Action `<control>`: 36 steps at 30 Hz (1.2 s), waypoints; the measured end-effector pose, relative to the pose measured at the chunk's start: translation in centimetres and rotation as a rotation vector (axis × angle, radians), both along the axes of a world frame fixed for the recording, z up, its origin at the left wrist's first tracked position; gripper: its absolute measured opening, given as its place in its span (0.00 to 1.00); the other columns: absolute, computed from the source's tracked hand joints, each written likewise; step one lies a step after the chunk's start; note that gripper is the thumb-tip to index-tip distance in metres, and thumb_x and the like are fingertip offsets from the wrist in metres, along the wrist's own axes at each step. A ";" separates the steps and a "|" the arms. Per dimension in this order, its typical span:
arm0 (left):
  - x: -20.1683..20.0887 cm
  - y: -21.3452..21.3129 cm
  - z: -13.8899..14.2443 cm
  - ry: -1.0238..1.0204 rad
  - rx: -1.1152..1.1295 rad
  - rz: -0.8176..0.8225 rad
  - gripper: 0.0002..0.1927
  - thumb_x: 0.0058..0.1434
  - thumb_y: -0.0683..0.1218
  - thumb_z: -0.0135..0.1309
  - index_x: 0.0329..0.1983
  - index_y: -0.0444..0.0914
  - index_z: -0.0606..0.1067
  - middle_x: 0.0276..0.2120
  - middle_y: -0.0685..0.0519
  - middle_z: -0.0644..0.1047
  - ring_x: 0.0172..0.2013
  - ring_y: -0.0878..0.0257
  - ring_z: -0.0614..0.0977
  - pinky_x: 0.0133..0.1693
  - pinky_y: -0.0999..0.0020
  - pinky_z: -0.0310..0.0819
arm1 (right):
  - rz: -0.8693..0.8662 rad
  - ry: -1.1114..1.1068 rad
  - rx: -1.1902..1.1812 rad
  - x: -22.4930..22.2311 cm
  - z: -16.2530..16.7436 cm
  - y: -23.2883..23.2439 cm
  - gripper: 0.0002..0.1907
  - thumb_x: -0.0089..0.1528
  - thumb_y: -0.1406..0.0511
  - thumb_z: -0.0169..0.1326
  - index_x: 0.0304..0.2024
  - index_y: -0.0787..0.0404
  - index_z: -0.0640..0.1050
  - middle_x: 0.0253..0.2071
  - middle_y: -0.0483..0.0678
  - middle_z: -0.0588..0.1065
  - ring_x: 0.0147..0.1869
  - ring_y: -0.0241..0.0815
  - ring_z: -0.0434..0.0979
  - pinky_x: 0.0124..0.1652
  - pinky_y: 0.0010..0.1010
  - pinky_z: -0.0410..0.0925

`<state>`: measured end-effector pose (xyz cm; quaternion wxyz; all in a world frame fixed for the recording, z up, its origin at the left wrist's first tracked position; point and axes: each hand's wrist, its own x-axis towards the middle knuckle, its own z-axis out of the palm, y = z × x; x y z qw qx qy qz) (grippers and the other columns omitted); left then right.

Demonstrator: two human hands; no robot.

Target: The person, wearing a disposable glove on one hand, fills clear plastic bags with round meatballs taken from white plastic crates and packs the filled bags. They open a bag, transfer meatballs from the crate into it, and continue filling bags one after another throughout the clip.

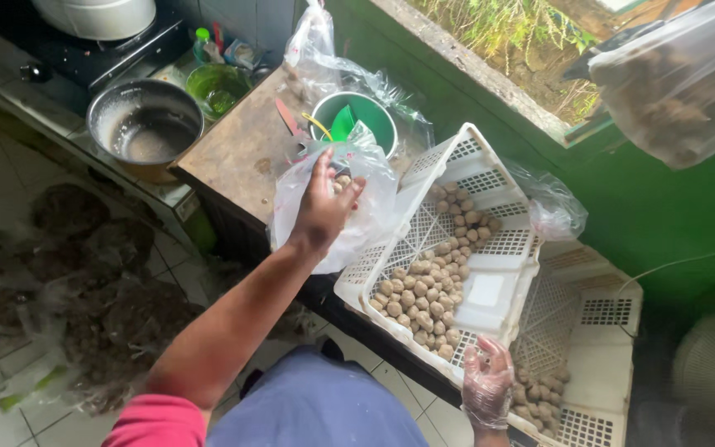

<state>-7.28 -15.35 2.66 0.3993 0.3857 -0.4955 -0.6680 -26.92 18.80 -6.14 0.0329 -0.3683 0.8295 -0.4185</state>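
two hands work: left hand (322,207) pinches small balls into a clear bag (357,194); gloved right hand (487,382) grips the tilted white crate (490,290) edge. green bucket (356,116) stands just beyond the bag, metal bowl (146,124) farther left.

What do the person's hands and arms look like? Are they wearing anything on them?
The right hand wears a thin, clear, crinkly plastic glove. The left hand is bare, with no glove, ring or watch showing. The left forearm is bare too, and a short pink sleeve covers the upper arm.
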 end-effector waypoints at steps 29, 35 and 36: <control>16.6 21.8 12.4 0.128 -0.317 0.493 0.17 0.69 0.54 0.49 0.50 0.36 0.72 0.30 0.60 0.67 0.28 0.73 0.65 0.29 0.75 0.63 | 0.689 0.114 -0.334 -0.3 -9.8 -0.3 0.23 0.65 0.60 0.61 0.56 0.70 0.74 0.53 0.61 0.73 0.55 0.51 0.75 0.47 0.35 0.71; 23.3 32.1 9.9 -0.084 -0.224 0.641 0.22 0.73 0.58 0.48 0.45 0.32 0.71 0.38 0.56 0.72 0.42 0.71 0.72 0.45 0.71 0.69 | 0.721 0.215 -0.289 2.6 -9.6 -4.8 0.24 0.65 0.59 0.61 0.56 0.69 0.74 0.53 0.60 0.73 0.55 0.50 0.75 0.47 0.36 0.72; 24.9 33.4 9.1 -0.119 -0.152 0.694 0.23 0.73 0.58 0.49 0.44 0.31 0.70 0.35 0.55 0.70 0.39 0.69 0.69 0.40 0.70 0.67 | 0.733 0.224 -0.266 3.6 -9.3 -5.7 0.24 0.65 0.59 0.61 0.56 0.69 0.74 0.53 0.60 0.73 0.55 0.50 0.75 0.47 0.36 0.72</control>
